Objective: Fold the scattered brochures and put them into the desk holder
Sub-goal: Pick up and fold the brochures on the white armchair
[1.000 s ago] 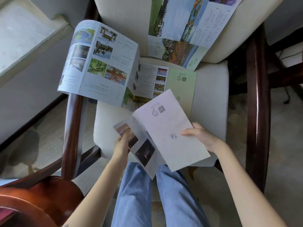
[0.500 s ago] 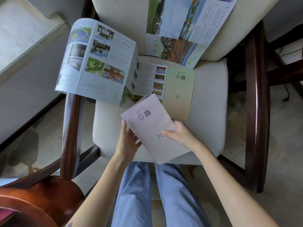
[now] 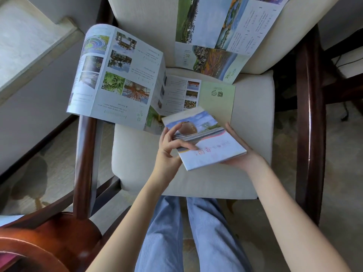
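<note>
The folded brochure (image 3: 208,146) is being held just above the seat, between both hands. Its near-left edge is pinched by the left hand (image 3: 168,150), with the forefinger laid across the cover. This grip is judged to keep the panels from springing open while the crease is pressed flat. The brochure is cradled from beneath by the right hand (image 3: 242,159), with one digit raised against the far edge. It seems to be the thumb, though the rest is hidden under the paper.

Just beyond the left hand, an open brochure (image 3: 115,75) is draped over the armrest (image 3: 84,154) and onto the seat cushion (image 3: 196,181), not yet folded. Farther out, beyond the right hand, a third brochure (image 3: 225,32) is propped unfolded against the backrest (image 3: 141,20). No desk holder is seen. A pale carpet (image 3: 343,154) is spread beneath the dark-wood chair.
</note>
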A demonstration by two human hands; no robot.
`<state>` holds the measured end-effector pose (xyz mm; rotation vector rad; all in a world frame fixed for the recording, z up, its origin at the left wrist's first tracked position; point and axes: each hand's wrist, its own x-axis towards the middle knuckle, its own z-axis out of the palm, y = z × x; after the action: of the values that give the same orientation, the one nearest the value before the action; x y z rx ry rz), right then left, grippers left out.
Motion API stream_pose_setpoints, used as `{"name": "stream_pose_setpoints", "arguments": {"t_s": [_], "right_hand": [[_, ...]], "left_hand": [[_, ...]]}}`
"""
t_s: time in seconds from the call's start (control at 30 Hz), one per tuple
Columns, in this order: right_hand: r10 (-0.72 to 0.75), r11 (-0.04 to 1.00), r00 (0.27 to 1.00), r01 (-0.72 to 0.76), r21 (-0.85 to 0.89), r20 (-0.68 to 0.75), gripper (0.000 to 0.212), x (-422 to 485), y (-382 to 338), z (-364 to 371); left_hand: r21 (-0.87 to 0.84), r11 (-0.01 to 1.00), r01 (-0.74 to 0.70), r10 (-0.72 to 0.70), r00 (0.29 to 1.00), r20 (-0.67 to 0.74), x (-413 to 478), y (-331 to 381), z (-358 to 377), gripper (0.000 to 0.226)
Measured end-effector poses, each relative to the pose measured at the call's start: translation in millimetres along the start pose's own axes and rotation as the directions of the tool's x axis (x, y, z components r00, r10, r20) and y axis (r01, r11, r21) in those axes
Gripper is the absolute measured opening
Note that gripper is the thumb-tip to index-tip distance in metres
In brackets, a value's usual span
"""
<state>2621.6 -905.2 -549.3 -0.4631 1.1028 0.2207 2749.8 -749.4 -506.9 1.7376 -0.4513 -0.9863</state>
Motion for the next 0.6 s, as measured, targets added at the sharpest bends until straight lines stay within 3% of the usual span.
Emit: {"name": "stream_pose_setpoints", "arguments": {"t_s": [0.1, 0.2, 0.3, 0.47, 0.53, 0.6], "right_hand": [[-0.078, 0.979, 0.996, 0.085, -0.187, 0.042, 0.038, -5.8, -13.7, -1.6], [-0.261, 0.951, 0.964, 0.247, -0.183, -0.052, 0.024, -8.5, -22.7, -2.9], [-0.31, 0.934, 0.95, 0.296, -0.201, -0.044, 0.024, -14.5, -30.3, -4.0], [-0.36, 0.895, 0.933, 0.348, -0.28, 0.008, 0.016, -20.2, -42.1, 0.4], [-0.387, 0.879, 0.922, 0.373, -0.297, 0.01, 0.019, -20.9, -48.1, 4.7], [-0.414, 0.859, 0.91, 0.393, -0.329, 0.007, 0.02, -21.3, -54.0, 8.2]], "left_hand": [[0.106, 0.989, -0.103, 0.103, 0.995, 0.011, 0.3, 6.5, 4.6, 0.035], [0.03, 0.982, -0.186, 0.187, 0.982, -0.021, -1.0, 9.3, 3.6, 0.022], [0.069, 0.964, -0.256, 0.258, 0.966, -0.027, -1.2, 15.9, 5.3, 0.005], [0.21, 0.937, -0.279, 0.298, 0.953, -0.062, 3.7, 19.8, 3.9, 0.011], [0.123, 0.961, -0.249, 0.268, 0.947, -0.175, 3.7, 19.4, 2.7, 0.03], [-0.082, 0.988, -0.128, 0.086, 0.915, -0.395, 3.7, 21.6, 0.7, 0.049]]}}
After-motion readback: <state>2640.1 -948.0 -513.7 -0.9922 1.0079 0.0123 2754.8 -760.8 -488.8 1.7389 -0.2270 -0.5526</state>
